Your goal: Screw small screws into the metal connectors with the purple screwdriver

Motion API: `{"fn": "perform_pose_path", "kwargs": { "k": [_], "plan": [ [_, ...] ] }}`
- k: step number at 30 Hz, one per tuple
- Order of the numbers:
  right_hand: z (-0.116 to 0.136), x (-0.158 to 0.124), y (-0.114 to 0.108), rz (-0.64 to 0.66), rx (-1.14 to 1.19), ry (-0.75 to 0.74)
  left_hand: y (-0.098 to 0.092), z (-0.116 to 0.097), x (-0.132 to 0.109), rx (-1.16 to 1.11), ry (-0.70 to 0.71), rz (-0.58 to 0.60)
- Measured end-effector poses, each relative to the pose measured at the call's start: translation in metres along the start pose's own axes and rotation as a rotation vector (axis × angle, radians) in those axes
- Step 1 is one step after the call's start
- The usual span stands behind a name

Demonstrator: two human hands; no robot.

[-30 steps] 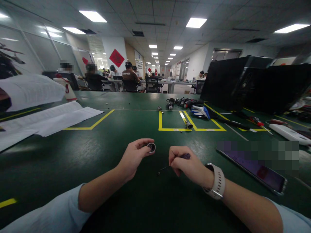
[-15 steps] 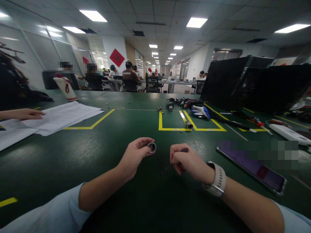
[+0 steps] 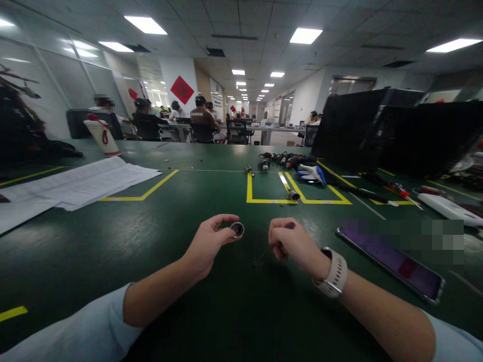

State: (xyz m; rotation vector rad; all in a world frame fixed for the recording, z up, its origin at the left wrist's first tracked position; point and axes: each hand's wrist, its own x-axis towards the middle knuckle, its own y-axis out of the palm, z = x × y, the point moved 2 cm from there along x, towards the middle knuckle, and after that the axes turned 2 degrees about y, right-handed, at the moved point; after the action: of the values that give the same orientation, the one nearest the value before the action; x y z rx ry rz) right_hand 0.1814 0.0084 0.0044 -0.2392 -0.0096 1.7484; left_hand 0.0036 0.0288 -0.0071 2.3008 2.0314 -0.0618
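Observation:
Between the thumb and fingers of my left hand [image 3: 207, 246] is a round metal connector shell [image 3: 237, 230], its open end facing me and its inside dark. My right hand [image 3: 296, 244] is closed around a thin screwdriver [image 3: 290, 225] with a dark purple handle. The slim shaft slants down to the left, and a tiny dark piece shows at its tip, too small to name. A gap separates the tip from the connector shell. Both hands are above the green table [image 3: 151, 246].
White papers [image 3: 98, 183] lie at left. Ahead are metal connector parts [image 3: 294, 195] by yellow tape, a glove [image 3: 311, 174] and cables [image 3: 279, 159]. To the right are a phone [image 3: 392, 264], a red screwdriver [image 3: 400, 189] and black monitors [image 3: 350, 125]. People sit beyond the table.
My right hand and its screwdriver have shifted slightly right, with the tip a little higher. Another person's hand has left the papers at left. My left hand has barely moved.

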Motion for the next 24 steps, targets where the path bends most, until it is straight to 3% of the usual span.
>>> {"fn": "perform_pose_path", "kwargs": {
  "k": [9,16,21,24],
  "plan": [
    [0.0011,-0.001,-0.001,0.04,-0.02,0.073,0.0,0.0011,-0.0003,-0.008,-0.002,0.03],
    [0.0017,-0.0037,-0.0039,0.056,-0.223,0.007,0.001,0.0004,-0.001,-0.011,-0.019,0.018],
    [0.0006,-0.0018,-0.0036,0.017,-0.243,0.032,0.0005,0.0003,-0.0019,-0.041,-0.02,0.019],
    [0.003,-0.0031,0.0001,0.065,-0.274,-0.021,0.0006,-0.0002,-0.0026,-0.04,-0.023,0.018]
  ]
}}
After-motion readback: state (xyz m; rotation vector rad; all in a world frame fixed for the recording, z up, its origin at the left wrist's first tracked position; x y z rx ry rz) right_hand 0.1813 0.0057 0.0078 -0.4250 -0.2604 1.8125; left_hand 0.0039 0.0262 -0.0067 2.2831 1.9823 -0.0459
